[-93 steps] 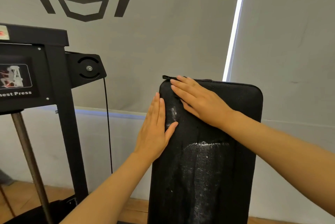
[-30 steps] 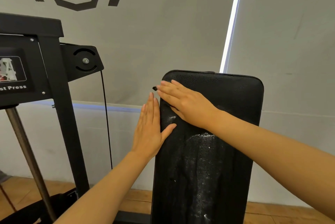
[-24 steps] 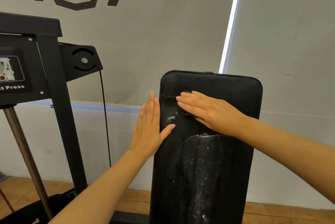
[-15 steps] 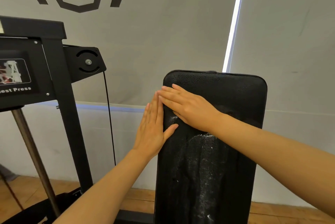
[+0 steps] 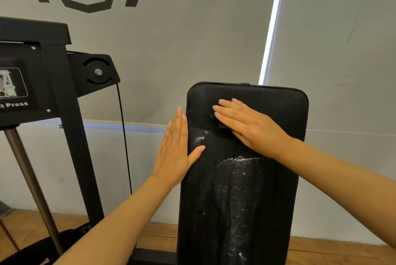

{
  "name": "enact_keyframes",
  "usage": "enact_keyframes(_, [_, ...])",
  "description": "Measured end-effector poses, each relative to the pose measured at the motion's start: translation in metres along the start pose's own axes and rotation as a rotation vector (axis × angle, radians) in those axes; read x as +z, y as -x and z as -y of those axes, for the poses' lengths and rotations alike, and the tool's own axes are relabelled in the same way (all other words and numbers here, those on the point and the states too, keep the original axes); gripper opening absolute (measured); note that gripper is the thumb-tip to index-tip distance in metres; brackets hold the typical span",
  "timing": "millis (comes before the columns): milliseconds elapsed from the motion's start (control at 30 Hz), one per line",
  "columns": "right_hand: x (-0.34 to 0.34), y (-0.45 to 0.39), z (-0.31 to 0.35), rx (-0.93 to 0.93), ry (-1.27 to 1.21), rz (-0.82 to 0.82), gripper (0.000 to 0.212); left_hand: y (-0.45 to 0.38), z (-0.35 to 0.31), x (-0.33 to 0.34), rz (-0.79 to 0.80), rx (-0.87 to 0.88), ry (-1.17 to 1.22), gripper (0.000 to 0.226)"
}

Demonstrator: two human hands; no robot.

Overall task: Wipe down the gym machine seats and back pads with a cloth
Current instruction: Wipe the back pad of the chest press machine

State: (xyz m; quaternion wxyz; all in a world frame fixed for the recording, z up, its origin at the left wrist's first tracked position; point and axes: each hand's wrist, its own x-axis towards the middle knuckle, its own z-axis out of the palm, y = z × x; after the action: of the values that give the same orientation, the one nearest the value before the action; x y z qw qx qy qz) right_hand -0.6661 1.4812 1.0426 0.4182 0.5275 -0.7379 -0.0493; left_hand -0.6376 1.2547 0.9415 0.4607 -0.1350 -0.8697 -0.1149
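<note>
- Since half a second ago, the right hand (image 5: 250, 127) has slid rightward from the back pad's (image 5: 278, 114) left edge toward its upper middle.
- Left of the back pad stands the chest press frame (image 5: 64, 104), untouched.
- At the pad's left edge, the left hand (image 5: 175, 151) braces flat, fingers straight and together, thumb on the face.
- On the pad's upper face, the right hand's fingers press a dark cloth (image 5: 222, 125), mostly hidden, flat.
- Below it, white residue (image 5: 235, 179) remains; short strokes could likely miss it, or the small cloth could slip out from under the palm.
</note>
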Motion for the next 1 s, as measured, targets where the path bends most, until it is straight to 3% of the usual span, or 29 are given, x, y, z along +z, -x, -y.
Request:
enact_keyframes(167, [0.02, -0.038, 0.016, -0.015, -0.025, -0.077, 0.039, -0.003, -0.003, -0.002, -0.003, 0.065, -0.063, 0.074])
enact_keyframes(367, [0.001, 0.002, -0.006, -0.034, -0.025, -0.028, 0.041, -0.003, -0.002, -0.004, -0.009, 0.096, -0.075, 0.073])
enact_keyframes(533, [-0.01, 0.047, -0.027, 0.056, 0.002, -0.087, 0.042, -0.004, -0.01, -0.009, -0.038, 0.157, -0.092, 0.065])
enact_keyframes(667, [-0.003, 0.034, -0.012, 0.164, -0.035, -0.194, 0.04, -0.004, -0.018, -0.005, -0.026, 0.128, -0.089, 0.065])
enact_keyframes(767, [0.0, 0.021, 0.0, 0.226, -0.048, -0.236, 0.051, -0.004, -0.024, -0.003, -0.026, 0.088, -0.032, 0.065])
enact_keyframes(1000, [0.005, 0.037, -0.012, 0.101, 0.108, -0.265, 0.029, -0.008, -0.033, 0.006, -0.074, 0.051, 0.045, 0.065])
